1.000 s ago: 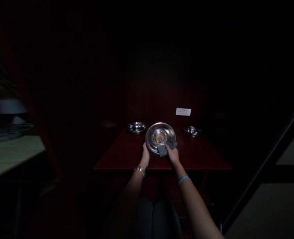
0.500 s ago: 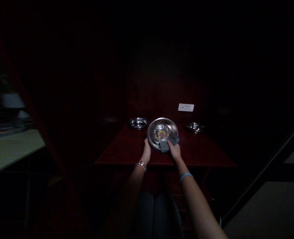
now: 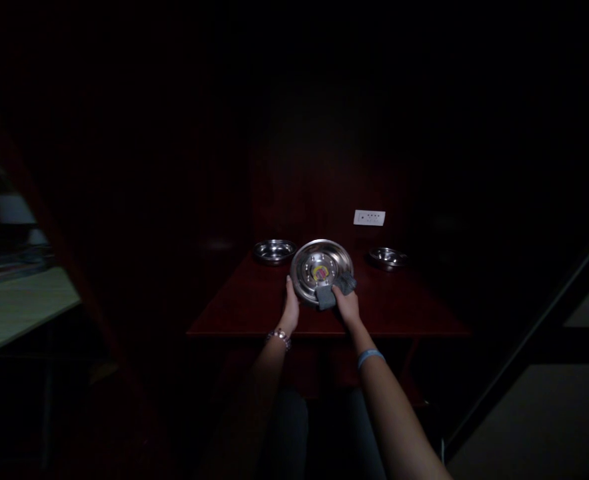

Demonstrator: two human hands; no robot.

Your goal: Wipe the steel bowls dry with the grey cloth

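A shiny steel bowl (image 3: pixel 302 265) is tilted up above the red table, its outer base with a yellow and pink sticker facing me. My left hand (image 3: pixel 290 307) grips the bowl's left rim; its fingertips are hidden behind the metal. In my right hand (image 3: pixel 347 305) a grey cloth (image 3: pixel 326 297) is pinched against the lower right rim, and part of it bunches out past the fingers. Two more steel bowls stand upright on the table, one at the back left (image 3: pixel 274 251) and one at the back right (image 3: pixel 387 258).
The dark red table (image 3: pixel 244 313) ends at a front edge just before my knees. A white socket plate (image 3: pixel 369 218) is on the back wall. At far left stands a pale green table (image 3: pixel 19 307) with a lamp (image 3: pixel 14 209), beyond a dark partition.
The view has shifted slightly, so everything sits a little further left and lower. Both hands keep their hold on the bowl and cloth, with hardly any movement between them.
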